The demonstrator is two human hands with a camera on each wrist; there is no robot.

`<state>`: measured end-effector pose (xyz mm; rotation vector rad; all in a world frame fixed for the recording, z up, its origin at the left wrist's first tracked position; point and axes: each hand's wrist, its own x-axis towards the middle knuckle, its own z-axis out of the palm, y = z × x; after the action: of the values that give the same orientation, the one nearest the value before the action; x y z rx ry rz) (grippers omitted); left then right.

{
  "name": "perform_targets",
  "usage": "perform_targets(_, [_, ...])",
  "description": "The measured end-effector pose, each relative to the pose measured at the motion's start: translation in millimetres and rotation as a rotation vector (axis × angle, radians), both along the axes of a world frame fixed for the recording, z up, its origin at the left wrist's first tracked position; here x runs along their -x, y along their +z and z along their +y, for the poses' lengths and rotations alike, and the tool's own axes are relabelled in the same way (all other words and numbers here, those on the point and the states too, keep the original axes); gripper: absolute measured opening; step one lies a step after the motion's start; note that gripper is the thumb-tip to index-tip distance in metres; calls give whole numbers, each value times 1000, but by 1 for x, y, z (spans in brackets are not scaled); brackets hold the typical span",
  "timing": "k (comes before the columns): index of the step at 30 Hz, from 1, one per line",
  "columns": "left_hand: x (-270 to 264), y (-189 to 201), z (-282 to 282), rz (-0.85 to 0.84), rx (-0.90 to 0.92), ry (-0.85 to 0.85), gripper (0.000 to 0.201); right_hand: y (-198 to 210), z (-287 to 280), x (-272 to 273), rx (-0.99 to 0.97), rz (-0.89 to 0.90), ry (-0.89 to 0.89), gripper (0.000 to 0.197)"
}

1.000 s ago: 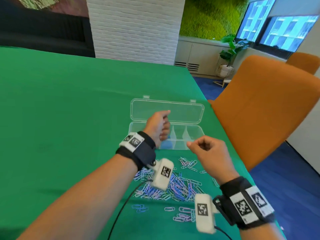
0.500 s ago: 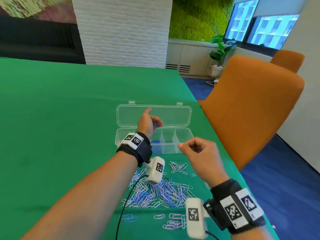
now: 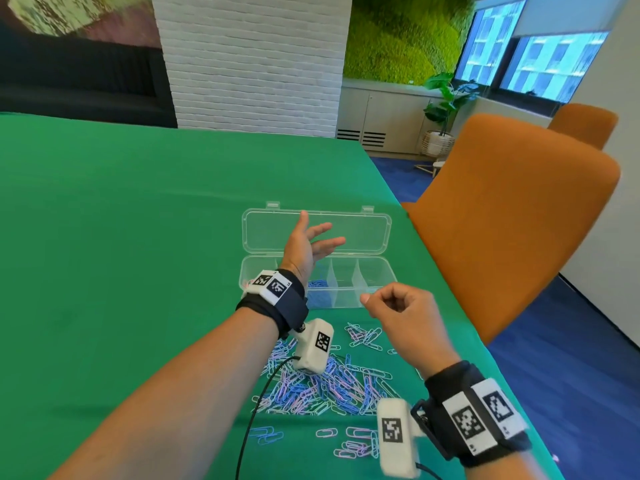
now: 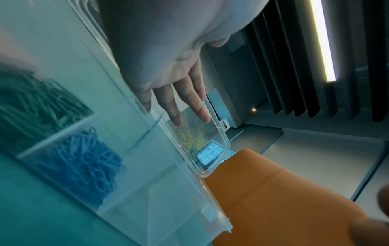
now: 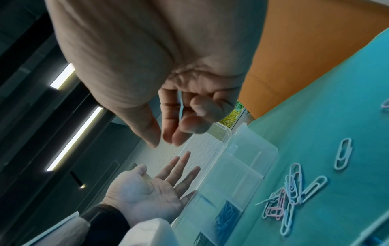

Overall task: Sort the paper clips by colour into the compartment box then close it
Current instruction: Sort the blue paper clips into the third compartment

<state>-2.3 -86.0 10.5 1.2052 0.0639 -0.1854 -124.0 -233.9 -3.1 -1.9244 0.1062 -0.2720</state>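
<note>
The clear compartment box (image 3: 377,292) sat lid-open near the table's (image 3: 138,237) right edge, blue clips (image 4: 84,164) inside one compartment. The left hand (image 3: 304,247) hovered above it, fingers spread, empty. The right hand (image 3: 401,317) was loosely curled; contents indiscernible. Mixed paper clips (image 3: 329,386) lay by the near edge.

Both arms are bare. Each wrist has a black band (image 3: 479,410) with black-and-white square codes. A white camera box (image 3: 394,438) hangs under each, with a black cable (image 3: 252,410).

Head camera looked forward and down over the green table (image 3: 138,220). Both wrist cameras sat close, tilted upward, sharing the clear plastic compartment box (image 4: 168,208) (image 5: 248,159).
</note>
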Motion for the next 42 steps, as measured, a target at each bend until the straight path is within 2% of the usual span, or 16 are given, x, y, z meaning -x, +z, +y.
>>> perform_targets(6, [7, 4, 0, -66, -90, -1, 56, -3, -1, 0, 13, 36, 25, 27])
perform_targets(8, [10, 8, 3, -85, -165, 35, 43, -6, -2, 0, 28, 53, 26, 26])
perform_targets(11, [22, 13, 18, -127, -275, 104, 12, -10, -4, -1, 72, 100, 33, 24])
perform_targets(12, [28, 12, 25, -136, -339, 91, 10, -10, -4, -1, 89, 119, 43, 22])
perform_targets(14, [46, 6, 40, -134, -501, -36, 8, -12, -1, 0, 129, 152, 72, 19])
perform_targets(17, [75, -7, 59, -105, -788, -357, 9, -16, 7, 1, 200, 199, 116, 15])
perform_targets(19, [89, -14, 66, -113, -889, -464, 8, -16, 13, 2, 222, 238, 145, 12])
perform_targets(25, [109, -23, 58, -151, -989, -424, 6, -23, 25, 20, 398, 359, 205, 12])
perform_targets(29, [119, -31, 53, -198, -1095, -467, 4, -24, 24, 30, 501, 383, 234, 14])
perform_targets(32, [124, -37, 53, -222, -1106, -501, 1, -20, 16, 34, 589, 409, 300, 15])
perform_targets(35, [128, -42, 53, -241, -1136, -547, 4, -20, 12, 39, 640, 462, 373, 8])
perform_targets(42, [130, -44, 51, -229, -1171, -597, 5, -24, 20, 43, 762, 466, 378, 15])
